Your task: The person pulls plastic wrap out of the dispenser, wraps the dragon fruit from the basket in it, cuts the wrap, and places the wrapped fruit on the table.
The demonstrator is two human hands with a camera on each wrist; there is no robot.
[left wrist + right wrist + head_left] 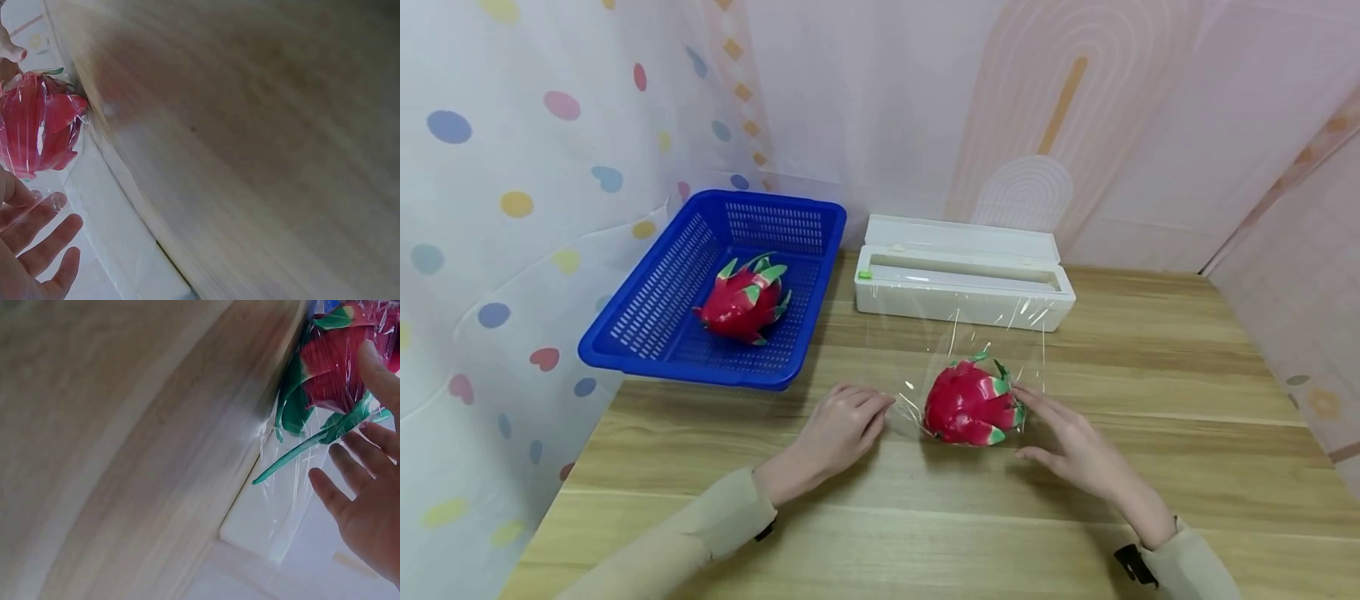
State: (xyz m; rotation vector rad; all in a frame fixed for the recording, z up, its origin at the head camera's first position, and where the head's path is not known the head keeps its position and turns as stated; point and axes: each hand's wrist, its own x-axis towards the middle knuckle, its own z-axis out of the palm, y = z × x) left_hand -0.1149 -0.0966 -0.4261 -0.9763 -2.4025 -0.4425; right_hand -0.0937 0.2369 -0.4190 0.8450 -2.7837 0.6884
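Dragon fruit (966, 408) on the wooden table (1172, 367), between my two hands, clear film (953, 332) lying over it with bright creases. The film spans from the fruit back to the white box (962, 306), whose lid (958, 237) stands raised behind.

Left hand (838, 429): thumb and forefinger appear to pinch the film's edge, the remaining fingers loosely bent. The fruit lies to the right of those fingertips — a gap between, bridged by film.

Right hand (1078, 446): released, grasping nothing, fingers spread, thumb apart on the near side. The fruit lies to its left, and this is the nearer hand; forefinger at the green leaf tips, touching film or leaf — cannot tell which.

Long axis of the fruit runs roughly across me, left to right: rounded red end toward the left hand, leafy end toward the right. That crosswise lie is, I judge, what matters most; the long green tips at the right end look apt to snag or lift the film.

Off to the left, the blue basket (700, 372) holds a second dragon fruit (741, 307), leaves pointing up and right.
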